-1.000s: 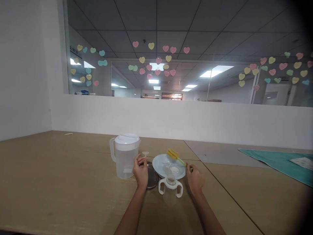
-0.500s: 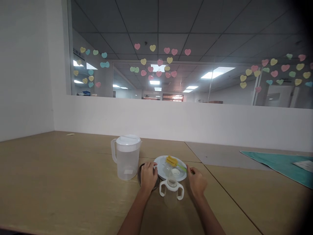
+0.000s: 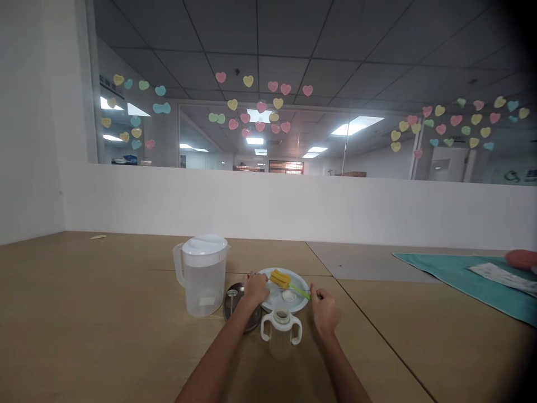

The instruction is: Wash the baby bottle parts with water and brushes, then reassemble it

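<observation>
My right hand is closed on the green handle of a bottle brush. Its yellow sponge head lies over a pale blue plate, which also holds a small white ring-shaped piece. Fingers bent and slightly apart, my left hand hovers at the plate's left rim; its fingertips are partly hidden. Beneath and left of that wrist sits a dark round dish with a white straw piece on it. Upright in front of the plate stands a clear bottle with two white handles, its mouth uncovered.
Left of the dish is a lidded translucent pitcher. At the far right, a teal cloth carries a white patterned item and a red object. A low wall with a window bounds the table's back.
My left hand has moved right from over the dark dish to the plate's edge, and the straw piece now shows. My right hand keeps its hold on the brush. The view has turned right.
</observation>
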`<action>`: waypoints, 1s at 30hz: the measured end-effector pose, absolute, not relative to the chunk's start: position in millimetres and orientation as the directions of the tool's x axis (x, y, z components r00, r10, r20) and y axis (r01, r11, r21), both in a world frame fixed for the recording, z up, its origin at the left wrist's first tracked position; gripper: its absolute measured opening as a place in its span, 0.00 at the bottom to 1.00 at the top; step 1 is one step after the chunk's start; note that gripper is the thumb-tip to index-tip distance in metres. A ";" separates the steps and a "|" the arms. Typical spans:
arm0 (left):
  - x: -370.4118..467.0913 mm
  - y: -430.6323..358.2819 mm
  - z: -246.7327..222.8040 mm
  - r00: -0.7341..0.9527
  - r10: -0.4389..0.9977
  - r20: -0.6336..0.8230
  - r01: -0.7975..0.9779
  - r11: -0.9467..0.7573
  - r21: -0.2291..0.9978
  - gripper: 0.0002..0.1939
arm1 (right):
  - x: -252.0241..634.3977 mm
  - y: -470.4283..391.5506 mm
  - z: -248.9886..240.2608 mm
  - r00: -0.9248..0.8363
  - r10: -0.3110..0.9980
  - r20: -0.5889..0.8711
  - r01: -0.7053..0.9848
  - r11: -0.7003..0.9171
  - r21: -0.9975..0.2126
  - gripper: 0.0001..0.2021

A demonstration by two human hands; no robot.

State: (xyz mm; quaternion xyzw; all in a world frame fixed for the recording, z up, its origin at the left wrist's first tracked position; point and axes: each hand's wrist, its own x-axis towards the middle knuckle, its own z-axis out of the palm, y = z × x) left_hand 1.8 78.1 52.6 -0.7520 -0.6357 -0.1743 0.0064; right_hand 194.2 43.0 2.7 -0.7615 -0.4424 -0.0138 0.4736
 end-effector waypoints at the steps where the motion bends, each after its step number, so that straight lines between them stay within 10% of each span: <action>1: 1.7 78.4 52.4 0.135 0.957 0.258 0.960 -0.191 0.205 0.14 | 194.0 43.6 1.8 0.614 0.671 0.415 0.671 -0.167 -0.722 0.22; 30: -18.3 51.2 89.5 0.060 0.789 0.612 0.664 -0.489 0.566 0.16 | 201.0 52.6 -7.0 0.664 0.561 0.493 0.464 0.208 -0.861 0.23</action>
